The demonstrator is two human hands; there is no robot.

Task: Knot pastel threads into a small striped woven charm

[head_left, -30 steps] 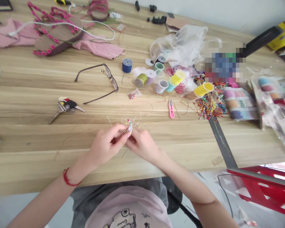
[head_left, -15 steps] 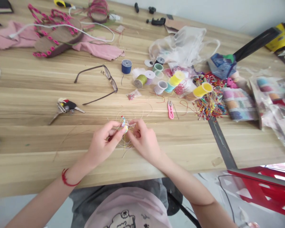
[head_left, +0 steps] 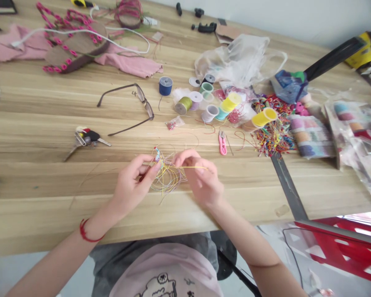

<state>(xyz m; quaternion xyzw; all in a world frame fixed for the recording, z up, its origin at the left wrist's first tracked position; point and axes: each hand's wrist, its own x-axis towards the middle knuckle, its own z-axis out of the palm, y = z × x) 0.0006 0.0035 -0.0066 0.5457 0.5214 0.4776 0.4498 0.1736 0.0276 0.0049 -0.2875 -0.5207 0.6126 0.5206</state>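
Between thumb and fingers, my left hand [head_left: 136, 177] pinches a small multicoloured knotted-thread piece [head_left: 157, 155] with a red tip. Loose yellow, white and pale purple threads [head_left: 170, 179] hang from that piece and curl over the table between the hands. My right hand [head_left: 200, 177] is just to the right, its fingers bent and pinching a yellow thread [head_left: 191, 167], which runs taut across the fingers. How the thread ends behind the right fingers is hidden.
Pink thread snips [head_left: 222, 144] lie right of the hands, beside a needle-like rod. Several thread spools [head_left: 210, 113], a plastic bag [head_left: 235, 57] and a heap of coloured threads [head_left: 275, 134] lie beyond. Glasses [head_left: 145, 103] and keys [head_left: 88, 138] lie on the left.
My right hand has moved right, away from the left, drawing the yellow thread out. The left hand has shifted slightly left with the knotted piece, and more loose threads show between them.
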